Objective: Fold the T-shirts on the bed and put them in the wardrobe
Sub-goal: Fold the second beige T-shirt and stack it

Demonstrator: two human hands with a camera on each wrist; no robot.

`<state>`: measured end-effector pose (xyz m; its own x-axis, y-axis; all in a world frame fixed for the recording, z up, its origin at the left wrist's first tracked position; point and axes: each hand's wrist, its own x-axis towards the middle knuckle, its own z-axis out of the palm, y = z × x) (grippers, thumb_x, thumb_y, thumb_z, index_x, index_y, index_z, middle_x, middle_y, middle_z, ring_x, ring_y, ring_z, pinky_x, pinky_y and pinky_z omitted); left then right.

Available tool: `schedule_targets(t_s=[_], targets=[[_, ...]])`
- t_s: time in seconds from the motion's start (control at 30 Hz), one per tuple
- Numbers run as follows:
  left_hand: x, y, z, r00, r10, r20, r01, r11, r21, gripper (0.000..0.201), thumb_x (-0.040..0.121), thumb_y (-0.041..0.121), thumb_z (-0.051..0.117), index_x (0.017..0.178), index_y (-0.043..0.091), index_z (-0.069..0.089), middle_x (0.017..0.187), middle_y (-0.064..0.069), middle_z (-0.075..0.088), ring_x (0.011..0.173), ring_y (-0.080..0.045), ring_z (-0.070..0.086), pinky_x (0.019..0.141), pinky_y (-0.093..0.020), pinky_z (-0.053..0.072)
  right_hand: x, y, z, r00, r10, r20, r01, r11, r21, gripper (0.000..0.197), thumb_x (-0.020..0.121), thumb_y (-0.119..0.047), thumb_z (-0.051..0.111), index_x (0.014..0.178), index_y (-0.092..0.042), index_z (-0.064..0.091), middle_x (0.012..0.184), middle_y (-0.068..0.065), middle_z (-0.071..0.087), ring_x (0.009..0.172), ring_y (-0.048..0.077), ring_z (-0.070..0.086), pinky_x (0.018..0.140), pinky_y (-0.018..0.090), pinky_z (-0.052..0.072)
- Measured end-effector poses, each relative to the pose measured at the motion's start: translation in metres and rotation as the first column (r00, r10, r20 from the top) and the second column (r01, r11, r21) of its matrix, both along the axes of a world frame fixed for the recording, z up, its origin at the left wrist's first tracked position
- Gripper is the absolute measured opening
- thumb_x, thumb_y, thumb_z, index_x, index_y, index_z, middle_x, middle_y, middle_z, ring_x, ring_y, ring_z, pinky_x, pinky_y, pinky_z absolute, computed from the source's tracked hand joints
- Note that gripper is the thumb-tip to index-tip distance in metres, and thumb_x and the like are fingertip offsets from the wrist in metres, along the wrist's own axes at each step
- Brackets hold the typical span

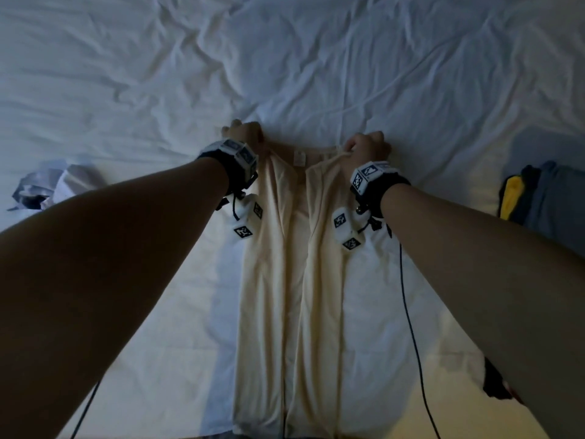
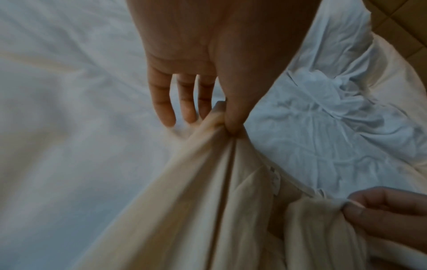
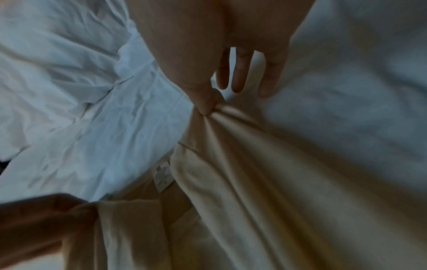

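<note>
both forearms reach up the frame over a cream t-shirt (image 1: 285,280) lying lengthwise mid-frame on the white bed sheet (image 1: 126,74). left hand (image 1: 245,134) and right hand (image 1: 367,148) each pinch its collar-end corners, thumb against forefinger.

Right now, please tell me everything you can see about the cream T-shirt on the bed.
The cream T-shirt is soft, thin fabric, lying lengthwise on the white bed sheet. Both sides are folded inward, nearly meeting along the middle. A small white label shows inside the collar. The left hand and right hand each pinch a top corner beside the collar.
</note>
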<state>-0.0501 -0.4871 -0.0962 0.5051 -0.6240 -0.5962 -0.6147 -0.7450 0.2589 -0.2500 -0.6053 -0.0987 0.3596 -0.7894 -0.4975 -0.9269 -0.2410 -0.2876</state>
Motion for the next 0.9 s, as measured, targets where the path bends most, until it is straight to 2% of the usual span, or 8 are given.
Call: schedule_targets(t_s=[0.13, 0.3, 0.43, 0.53, 0.67, 0.73, 0.83, 0.9], targets=[[-0.015, -0.003, 0.008, 0.990, -0.138, 0.012, 0.138, 0.973, -0.182, 0.030, 0.086, 0.037, 0.063, 0.112, 0.022, 0.064, 0.123, -0.009, 0.055, 0.121, -0.031, 0.041, 0.098, -0.040, 0.039, 0.016, 0.008, 0.005, 0.947, 0.317, 0.054, -0.310, 0.945, -0.100, 0.022, 0.081, -0.024, 0.064, 0.103, -0.027, 0.063, 0.127, -0.003, 0.052, 0.123, 0.028, 0.040, 0.100, 0.040, 0.036], [-0.036, -0.011, 0.006, 0.884, -0.467, 0.000, 0.467, 0.884, 0.005, 0.041, 0.084, 0.058, 0.055, 0.113, 0.031, 0.062, 0.112, 0.006, 0.062, 0.114, -0.023, 0.040, 0.092, -0.037, 0.030, 0.036, 0.023, 0.006, 0.807, 0.582, -0.105, -0.577, 0.814, 0.073, 0.010, 0.090, -0.044, 0.045, 0.096, -0.040, 0.052, 0.116, -0.006, 0.059, 0.120, 0.028, 0.040, 0.096, 0.044, 0.029], [-0.042, -0.013, -0.004, 0.873, -0.486, 0.027, 0.483, 0.872, 0.085, 0.041, 0.086, 0.058, 0.056, 0.113, 0.029, 0.064, 0.112, 0.003, 0.063, 0.113, -0.024, 0.042, 0.093, -0.037, 0.028, 0.033, 0.026, -0.009, 0.768, 0.600, -0.223, -0.590, 0.799, 0.117, 0.021, 0.092, -0.027, 0.051, 0.111, -0.032, 0.058, 0.119, -0.007, 0.052, 0.118, 0.029, 0.035, 0.092, 0.041, 0.027], [-0.043, -0.016, -0.008, 0.886, -0.462, 0.034, 0.461, 0.886, 0.045, 0.034, 0.088, 0.056, 0.055, 0.107, 0.031, 0.068, 0.110, 0.002, 0.064, 0.114, -0.025, 0.042, 0.095, -0.038, 0.028, 0.035, 0.028, -0.018, 0.769, 0.593, -0.237, -0.601, 0.798, 0.048, 0.017, 0.086, -0.024, 0.053, 0.097, -0.032, 0.063, 0.110, -0.008, 0.061, 0.115, 0.025, 0.040, 0.082, 0.041, 0.022], [-0.039, -0.015, -0.018, 0.947, -0.319, -0.038, 0.318, 0.948, -0.028, 0.068, 0.054, 0.099, 0.023, 0.063, 0.042, 0.059, 0.092, 0.005, 0.059, 0.104, -0.027, 0.044, 0.084, -0.038, 0.028, 0.036, 0.024, -0.019, 0.849, 0.512, -0.128, -0.520, 0.853, -0.036, 0.013, 0.090, -0.028, 0.048, 0.082, -0.031, 0.057, 0.103, -0.007, 0.061, 0.115, 0.025, 0.043, 0.090, 0.043, 0.024], [-0.042, -0.015, -0.012, 0.953, -0.298, -0.055, 0.296, 0.954, -0.040, 0.060, 0.065, 0.090, 0.035, 0.067, 0.036, 0.060, 0.092, 0.005, 0.058, 0.105, -0.026, 0.044, 0.087, -0.039, 0.030, 0.035, 0.025, -0.017, 0.857, 0.504, -0.109, -0.512, 0.856, -0.070, 0.016, 0.091, -0.035, 0.046, 0.086, -0.033, 0.060, 0.103, -0.008, 0.064, 0.114, 0.024, 0.045, 0.091, 0.044, 0.024], [-0.046, -0.008, -0.004, 0.966, -0.257, -0.001, 0.254, 0.956, -0.150, 0.039, 0.085, 0.060, 0.055, 0.100, 0.025, 0.068, 0.109, 0.000, 0.058, 0.111, -0.027, 0.044, 0.095, -0.040, 0.033, 0.025, 0.028, -0.014, 0.899, 0.437, -0.027, -0.437, 0.889, -0.140, 0.018, 0.087, -0.040, 0.050, 0.090, -0.030, 0.065, 0.100, -0.006, 0.067, 0.111, 0.025, 0.051, 0.094, 0.043, 0.027], [-0.047, 0.002, -0.004, 0.986, -0.161, 0.038, 0.166, 0.953, -0.253, 0.032, 0.086, 0.038, 0.063, 0.114, 0.021, 0.063, 0.122, -0.004, 0.054, 0.117, -0.028, 0.044, 0.095, -0.039, 0.035, 0.011, 0.029, -0.008, 0.932, 0.352, 0.083, -0.331, 0.924, -0.190, 0.014, 0.084, -0.031, 0.055, 0.093, -0.024, 0.062, 0.105, -0.002, 0.063, 0.110, 0.028, 0.050, 0.093, 0.040, 0.032]])
